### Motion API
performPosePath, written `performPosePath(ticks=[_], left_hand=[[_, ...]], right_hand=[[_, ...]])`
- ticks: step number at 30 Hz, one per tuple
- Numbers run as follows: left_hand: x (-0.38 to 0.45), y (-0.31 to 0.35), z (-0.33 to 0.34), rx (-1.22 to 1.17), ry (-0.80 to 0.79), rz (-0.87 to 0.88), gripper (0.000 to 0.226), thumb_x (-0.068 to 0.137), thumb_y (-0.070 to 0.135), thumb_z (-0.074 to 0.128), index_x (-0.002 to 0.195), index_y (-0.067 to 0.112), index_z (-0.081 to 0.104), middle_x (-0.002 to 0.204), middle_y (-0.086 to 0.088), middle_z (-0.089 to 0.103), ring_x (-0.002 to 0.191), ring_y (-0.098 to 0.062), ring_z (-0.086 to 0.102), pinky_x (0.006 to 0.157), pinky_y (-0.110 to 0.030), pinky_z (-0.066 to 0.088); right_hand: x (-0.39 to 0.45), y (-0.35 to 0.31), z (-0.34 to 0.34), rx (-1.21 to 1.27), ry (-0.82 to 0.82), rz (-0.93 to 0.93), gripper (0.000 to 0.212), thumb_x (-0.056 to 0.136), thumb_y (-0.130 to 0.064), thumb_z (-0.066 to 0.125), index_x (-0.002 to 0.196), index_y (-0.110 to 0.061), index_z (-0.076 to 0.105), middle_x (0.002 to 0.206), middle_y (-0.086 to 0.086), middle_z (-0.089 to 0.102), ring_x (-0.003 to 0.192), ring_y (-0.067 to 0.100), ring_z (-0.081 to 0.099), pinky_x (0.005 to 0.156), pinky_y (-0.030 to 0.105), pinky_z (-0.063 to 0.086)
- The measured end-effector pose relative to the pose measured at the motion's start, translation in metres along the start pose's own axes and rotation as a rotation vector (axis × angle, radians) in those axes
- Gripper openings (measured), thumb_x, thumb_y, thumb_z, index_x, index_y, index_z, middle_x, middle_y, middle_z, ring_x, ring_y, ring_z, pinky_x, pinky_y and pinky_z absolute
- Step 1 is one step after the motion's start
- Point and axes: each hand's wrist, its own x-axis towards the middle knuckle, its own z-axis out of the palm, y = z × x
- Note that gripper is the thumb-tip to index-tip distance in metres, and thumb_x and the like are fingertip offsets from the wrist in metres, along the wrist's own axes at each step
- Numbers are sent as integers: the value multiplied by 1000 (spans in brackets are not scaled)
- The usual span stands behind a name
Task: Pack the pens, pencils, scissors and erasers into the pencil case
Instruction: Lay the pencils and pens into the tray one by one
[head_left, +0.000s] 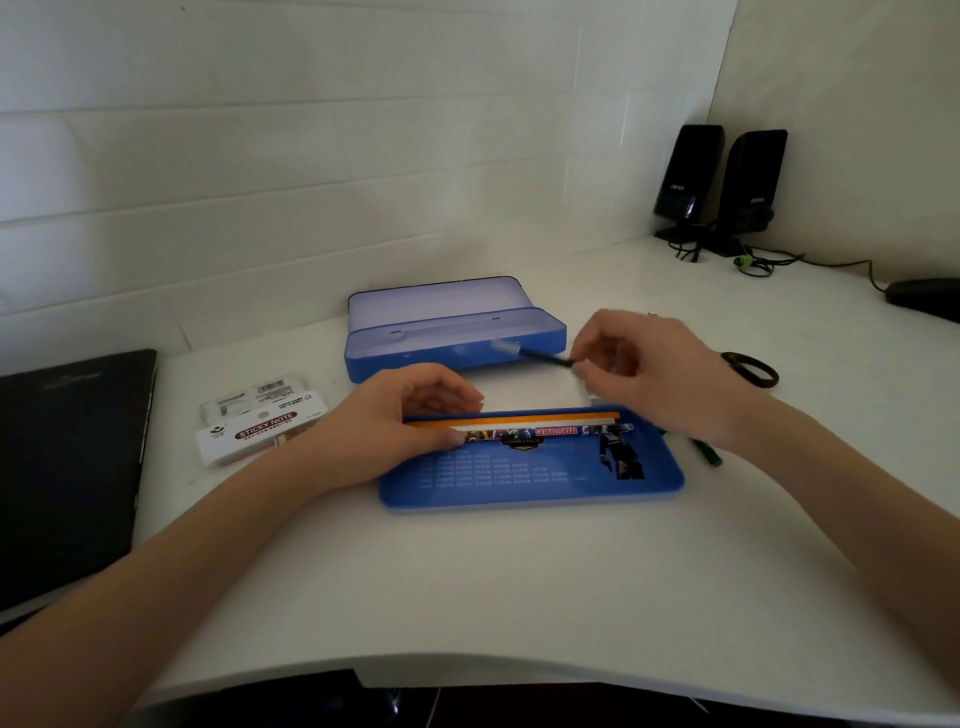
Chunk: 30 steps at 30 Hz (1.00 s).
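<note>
The blue pencil case (363, 358) lies open at the middle back, its lid tipped up behind it. In front of it sits a flat blue printed tray (519, 483). An orange pencil (524, 419) and a printed pencil (550, 431) lie along the tray's far edge. My left hand (384, 431) grips their left ends. My right hand (654, 374) pinches a dark pen (543, 357), whose clear cap points over the case's front wall. Black scissors (750, 369) lie just right of that hand. A green pencil (707, 453) shows beside my right wrist.
A white flat block (530, 392) lies between the case and the tray. A sticky note pack (260, 428) is to the left, with a black laptop (67, 467) further left. Two black speakers (719, 182), cables and a mouse (922, 299) fill the back right corner.
</note>
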Motion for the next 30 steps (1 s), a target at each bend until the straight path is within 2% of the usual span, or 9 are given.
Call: performPosePath(ticks=[3,5,7,11,14,19,23,27,30], left_hand=[[1,-1,-1,-4,-8,-13,34,77,3,71,105,21,61,106,8,70,101,0,65,89,-10,47],[2,-1,-2,-7,-29,-24,35,77,2,71,106,20,61,108,6,70,102,0,65,92,-12,47],[2,-1,-3,-22,-48,-30,34,78,0,69,107,17,61,109,6,70,103,-2,65,91,-13,48],[2,1,-2,-49,-39,-31,25,81,5,67,103,15,64,105,7,71,100,-1,65,84,-12,50],[1,3,-3,-50,-60,-40,30,74,13,75,102,18,66,104,7,72,99,-2,66,90,-14,49],[1,1,-3,4,-81,-33,29,74,8,75,99,20,67,105,9,72,101,-3,66,94,-16,47],[1,1,-5,-9,-94,-51,28,76,7,73,98,23,70,106,13,72,102,-2,65,96,-17,47],[1,1,-5,-9,-97,-36,31,77,6,72,100,26,69,108,12,71,103,-2,65,94,-16,47],[0,1,-5,-16,-89,-30,33,77,5,72,102,26,67,108,14,70,104,-1,64,93,-15,47]], right_hand=[[-8,-12,8,46,-221,-96,8,81,-18,67,81,-25,64,61,-19,56,54,3,45,52,12,37],[-12,-16,15,24,-345,-132,10,80,-16,66,85,-26,65,65,-15,58,57,5,48,54,13,39],[-12,-18,22,-46,-369,-176,14,80,-18,65,91,-28,66,72,-13,60,64,8,52,58,16,42],[-11,-18,33,-133,-271,-240,13,82,-27,66,95,-32,66,85,-17,57,71,1,51,69,20,42],[-11,-20,40,-134,-218,-256,9,83,-30,67,91,-28,66,91,-12,61,78,4,49,76,29,45],[-9,-23,40,-100,-183,-245,7,81,-31,69,83,-24,66,85,-12,60,79,8,50,75,27,42],[-3,-12,25,-93,-10,-153,5,81,-30,68,79,-28,65,76,-13,59,71,13,54,68,28,45],[5,10,5,-223,234,32,5,85,-29,63,89,-26,65,81,-10,61,73,11,52,67,31,45],[7,25,-7,-301,271,181,10,87,-28,60,96,-26,61,84,-8,58,78,14,53,69,33,45]])
